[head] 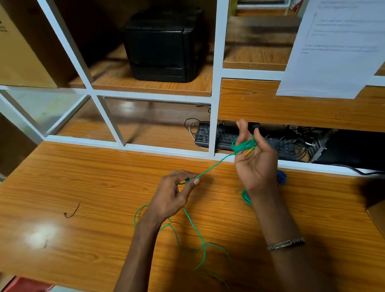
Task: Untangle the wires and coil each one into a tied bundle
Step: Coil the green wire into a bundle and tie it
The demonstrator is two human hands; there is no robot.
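The right hand [256, 162] is holding several turns of green wire [244, 145] looped around its spread fingers, the left hand [174, 192] is pinching the feed, and much slack is lying uncoiled on the table [77, 174], so the tie appears pending

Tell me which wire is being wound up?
The green wire, looped around the right hand and pinched by the left hand; the blue wire lies untouched.

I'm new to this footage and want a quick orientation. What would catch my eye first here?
A bright green wire stretches between two hands above a wooden desk: the right hand is raised with green loops wound round its fingers, and the left hand pinches the strand lower down, with loose wire trailing toward the near edge. Behind, a black box sits on a shelf, and a keyboard lies among cables.
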